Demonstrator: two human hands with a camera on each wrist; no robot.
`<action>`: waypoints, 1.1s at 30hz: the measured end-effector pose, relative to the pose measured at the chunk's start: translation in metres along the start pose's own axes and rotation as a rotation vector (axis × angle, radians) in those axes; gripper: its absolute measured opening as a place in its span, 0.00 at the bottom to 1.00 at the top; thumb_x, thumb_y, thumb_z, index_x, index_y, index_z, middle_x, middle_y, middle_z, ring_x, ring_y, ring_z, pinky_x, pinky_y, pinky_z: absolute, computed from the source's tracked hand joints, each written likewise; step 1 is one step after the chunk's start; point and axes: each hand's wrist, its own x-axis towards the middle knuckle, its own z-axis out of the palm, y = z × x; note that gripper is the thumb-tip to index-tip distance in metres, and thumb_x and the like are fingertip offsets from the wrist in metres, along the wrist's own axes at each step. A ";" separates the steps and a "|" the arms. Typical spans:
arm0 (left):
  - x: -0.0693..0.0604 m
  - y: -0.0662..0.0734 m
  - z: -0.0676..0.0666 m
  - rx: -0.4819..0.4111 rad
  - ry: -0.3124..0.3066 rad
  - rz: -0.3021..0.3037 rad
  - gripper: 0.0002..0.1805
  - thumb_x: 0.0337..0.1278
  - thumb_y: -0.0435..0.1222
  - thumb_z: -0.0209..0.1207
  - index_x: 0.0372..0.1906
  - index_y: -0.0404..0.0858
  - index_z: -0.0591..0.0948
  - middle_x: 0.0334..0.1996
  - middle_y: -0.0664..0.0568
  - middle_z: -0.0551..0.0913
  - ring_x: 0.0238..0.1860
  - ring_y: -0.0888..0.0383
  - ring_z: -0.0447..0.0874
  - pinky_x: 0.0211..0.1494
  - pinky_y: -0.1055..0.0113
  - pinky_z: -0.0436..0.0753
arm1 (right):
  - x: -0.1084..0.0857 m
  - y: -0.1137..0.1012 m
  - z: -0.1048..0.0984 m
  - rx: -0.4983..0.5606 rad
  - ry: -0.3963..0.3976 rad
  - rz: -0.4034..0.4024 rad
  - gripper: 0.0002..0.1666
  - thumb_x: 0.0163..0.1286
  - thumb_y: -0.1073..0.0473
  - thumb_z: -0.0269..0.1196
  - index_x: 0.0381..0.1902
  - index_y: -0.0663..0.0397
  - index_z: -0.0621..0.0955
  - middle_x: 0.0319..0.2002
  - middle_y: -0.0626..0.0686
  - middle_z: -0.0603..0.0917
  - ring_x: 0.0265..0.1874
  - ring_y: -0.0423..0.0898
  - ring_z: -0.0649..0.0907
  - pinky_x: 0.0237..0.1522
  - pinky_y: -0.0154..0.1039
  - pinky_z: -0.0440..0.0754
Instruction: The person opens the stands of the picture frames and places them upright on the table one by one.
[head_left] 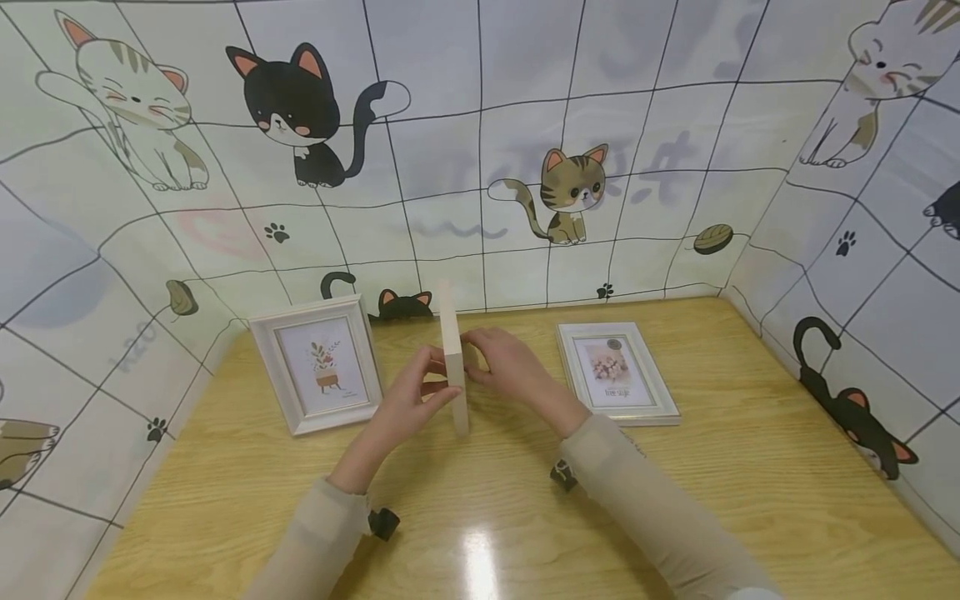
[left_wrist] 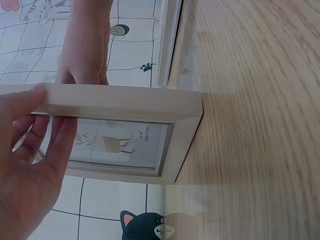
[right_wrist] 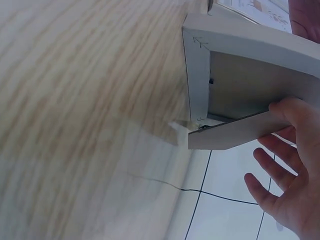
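Observation:
A white picture frame (head_left: 454,358) stands on its edge mid-table, seen nearly edge-on in the head view. My left hand (head_left: 408,396) grips its near side, thumb on the outer edge and fingers against the front. The left wrist view shows a potted-plant print (left_wrist: 112,144) inside it. On the other side, my right hand (head_left: 510,367) pinches the hinged back stand (right_wrist: 235,132) between thumb and fingers. That stand is swung out at an angle from the frame's grey back panel (right_wrist: 250,85). The other right fingers are spread apart below it.
A second white frame (head_left: 324,367) with a plant print stands tilted back at the left. Another white frame (head_left: 618,375) with a flower print lies face up at the right. A cat-patterned covering (head_left: 450,167) encloses the wooden table (head_left: 480,508) at the back and sides.

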 end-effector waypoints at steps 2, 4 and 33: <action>0.000 0.001 0.000 0.003 -0.001 0.000 0.20 0.63 0.29 0.63 0.55 0.35 0.69 0.54 0.42 0.76 0.55 0.45 0.79 0.59 0.54 0.86 | 0.000 0.001 -0.002 -0.030 0.017 -0.021 0.27 0.64 0.55 0.70 0.60 0.52 0.78 0.56 0.53 0.84 0.57 0.53 0.82 0.60 0.49 0.83; 0.001 0.000 0.001 0.011 -0.001 -0.001 0.20 0.63 0.30 0.63 0.55 0.35 0.69 0.54 0.43 0.77 0.55 0.46 0.79 0.59 0.54 0.86 | 0.001 0.002 -0.003 -0.059 0.018 -0.029 0.28 0.62 0.54 0.71 0.59 0.52 0.79 0.55 0.53 0.84 0.56 0.52 0.82 0.60 0.48 0.83; 0.002 0.003 0.002 0.019 -0.002 -0.009 0.21 0.62 0.29 0.64 0.56 0.35 0.70 0.54 0.42 0.77 0.55 0.45 0.79 0.59 0.54 0.86 | -0.003 0.006 -0.017 -0.165 0.018 -0.020 0.29 0.57 0.49 0.74 0.56 0.46 0.80 0.50 0.52 0.82 0.48 0.51 0.83 0.59 0.54 0.81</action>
